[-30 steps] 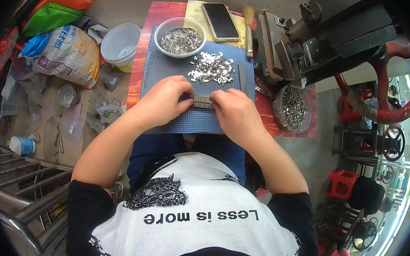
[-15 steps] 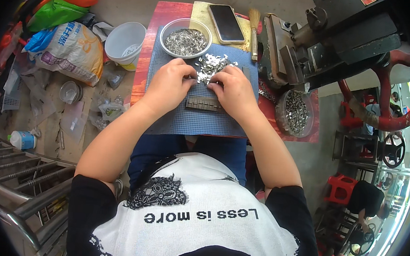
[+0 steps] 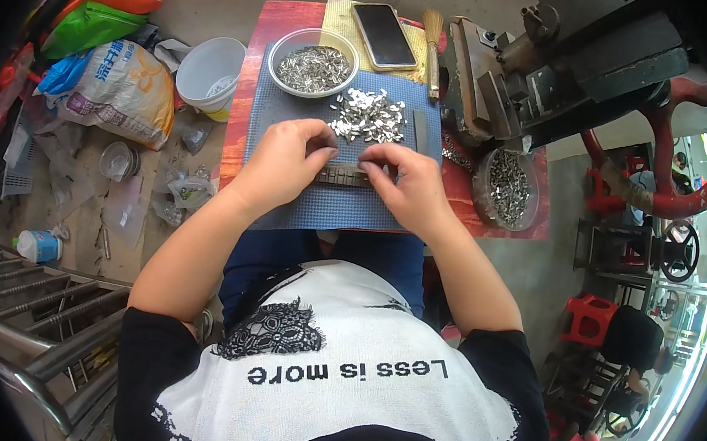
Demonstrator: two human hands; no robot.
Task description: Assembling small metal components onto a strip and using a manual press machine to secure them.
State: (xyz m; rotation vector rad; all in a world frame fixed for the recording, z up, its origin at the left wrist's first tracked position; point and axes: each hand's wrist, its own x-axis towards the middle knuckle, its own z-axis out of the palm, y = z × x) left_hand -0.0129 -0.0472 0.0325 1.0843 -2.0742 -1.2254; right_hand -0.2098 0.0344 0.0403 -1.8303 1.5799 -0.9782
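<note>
My left hand point(image 3: 288, 163) hovers at the left end of a dark slotted metal block point(image 3: 345, 175), its thumb and fingertips pinched together. At the block's right end my right hand point(image 3: 409, 185) is also closed in a pinch. Whatever small thing lies between either set of fingertips is too small to make out. Just beyond the block, a loose pile of small shiny metal pieces point(image 3: 369, 115) lies on the blue textured mat point(image 3: 288, 214). A clear round bowl point(image 3: 293, 92) of similar small pieces stands behind it to the left.
A dark flat bar point(image 3: 421, 132) lies right of the pile. Behind are a phone point(image 3: 385, 36) on a yellow cloth point(image 3: 337, 16) and a brush point(image 3: 432, 52). At right stand a tub of metal pieces point(image 3: 510, 186) and a machine with a red handwheel point(image 3: 665, 200). A white bucket point(image 3: 200, 74) stands left.
Both hands have come back from the pile toward me, to the slotted block, which they now partly cover. The pile is in fuller view.
</note>
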